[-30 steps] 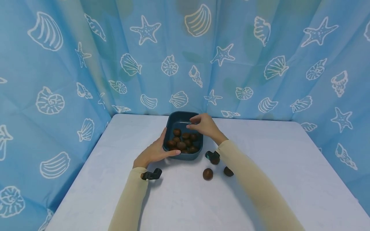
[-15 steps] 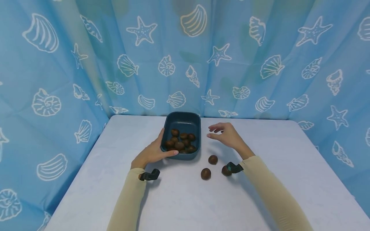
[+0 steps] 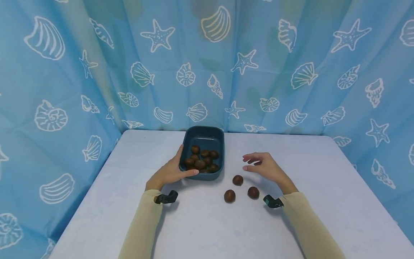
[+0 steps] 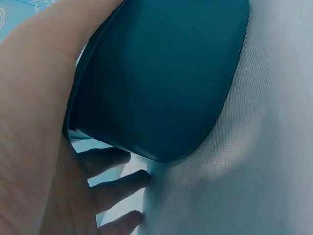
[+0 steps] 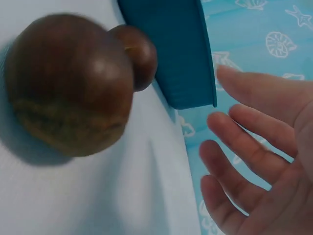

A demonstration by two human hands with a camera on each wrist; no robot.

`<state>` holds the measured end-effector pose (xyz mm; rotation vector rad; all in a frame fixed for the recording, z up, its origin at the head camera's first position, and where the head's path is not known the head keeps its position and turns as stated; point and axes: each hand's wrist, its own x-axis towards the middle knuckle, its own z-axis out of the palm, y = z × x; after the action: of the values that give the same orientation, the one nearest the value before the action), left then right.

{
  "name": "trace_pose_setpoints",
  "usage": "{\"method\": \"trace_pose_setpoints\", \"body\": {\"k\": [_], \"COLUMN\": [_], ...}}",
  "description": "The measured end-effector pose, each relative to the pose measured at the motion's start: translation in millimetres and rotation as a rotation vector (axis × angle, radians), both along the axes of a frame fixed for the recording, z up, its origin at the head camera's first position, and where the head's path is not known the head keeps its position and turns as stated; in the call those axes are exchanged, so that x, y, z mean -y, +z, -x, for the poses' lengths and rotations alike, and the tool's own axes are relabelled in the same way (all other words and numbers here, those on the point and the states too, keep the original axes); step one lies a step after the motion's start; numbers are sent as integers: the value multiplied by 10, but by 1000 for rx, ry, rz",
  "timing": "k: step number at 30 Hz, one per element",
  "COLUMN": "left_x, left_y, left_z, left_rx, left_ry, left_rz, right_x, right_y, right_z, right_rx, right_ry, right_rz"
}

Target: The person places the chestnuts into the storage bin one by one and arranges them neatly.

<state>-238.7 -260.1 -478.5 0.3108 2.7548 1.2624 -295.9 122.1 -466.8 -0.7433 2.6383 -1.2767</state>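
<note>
My left hand (image 3: 168,172) rests against the near left corner of a dark blue box (image 3: 207,176). Its thumb lies along the near rim, and its fingers run along the left side. Several brown chestnuts (image 3: 200,164) lie inside the box. To the right, my right hand (image 3: 265,166) hovers above the table, its fingers loosely bent and nothing between them. Nearer to me lie three loose chestnuts: one close to the box (image 3: 237,180), one in front (image 3: 229,196), one to the right (image 3: 253,192). The right wrist view shows two chestnuts (image 5: 71,83) beside the open palm.
A white cloth covers the table (image 3: 194,230). Behind it and along the sides hangs a blue curtain (image 3: 207,64) with white shell and starfish prints. Each wrist wears a small black camera (image 3: 166,198).
My right hand has moved from over the box to the right and towards me, uncovering the loose chestnuts. The left hand and the box hold their place.
</note>
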Motion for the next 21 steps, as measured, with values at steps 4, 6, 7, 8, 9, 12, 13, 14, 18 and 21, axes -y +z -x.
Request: {"method": "trace_pose_setpoints", "body": {"k": [4, 6, 7, 8, 9, 12, 13, 14, 18, 21], "left_x": [-1, -10, -15, -16, -17, -12, -7, -1, -13, -26], "left_y": [18, 29, 28, 25, 21, 11, 8, 7, 13, 24], "left_z": [-1, -9, -7, -8, -9, -18, -21, -25, -26, -27], "left_rx": [-7, 4, 14, 21, 30, 41, 36, 30, 8, 9], "left_ry": [-3, 1, 3, 4, 9, 17, 15, 12, 7, 9], "left_rz": [-1, 9, 14, 20, 25, 26, 25, 24, 19, 27], "right_x": [-20, -36, -44, -51, -57, -54, -50, -43, -37, -34], "right_y": [-49, -67, -77, -89, -99, -129, -140, -153, -187, -200], "right_z": [-14, -20, -24, -26, -28, -27, -24, -19, -11, -14], "right_rx": [41, 63, 71, 78, 87, 100, 100, 101, 108, 121], "right_ry": [38, 52, 62, 79, 95, 152, 170, 185, 200, 202], "right_rz": [-15, -13, -16, -19, -23, -33, -39, -46, -67, -76]}}
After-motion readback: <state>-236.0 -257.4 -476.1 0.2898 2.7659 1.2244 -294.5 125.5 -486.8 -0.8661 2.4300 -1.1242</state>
